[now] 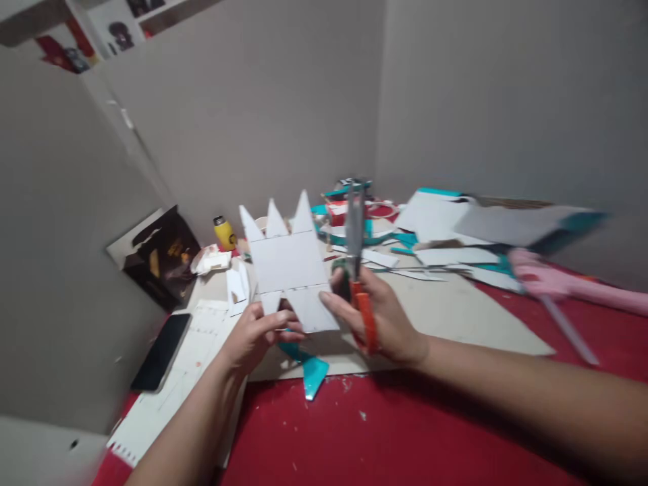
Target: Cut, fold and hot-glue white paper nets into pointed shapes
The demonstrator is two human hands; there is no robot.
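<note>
A white card piece [288, 263] with pointed tips along its top and drawn lines across it is held up over the table. My left hand [260, 334] is closed on its lower left edge. In my right hand [379, 314] are scissors [365, 310] with orange handles, their blades pointing up and blurred; the thumb of that hand also touches the card's lower right part. Below the card lies a scrap of shiny teal material [314, 376].
A beige board [486, 317] lies on the red table [385, 432]. White and teal offcuts [458, 256] and a pink glue gun [541, 273] are at the right. A black phone [162, 351], ruled paper [195, 364] and a yellow bottle [224, 233] stand or lie left.
</note>
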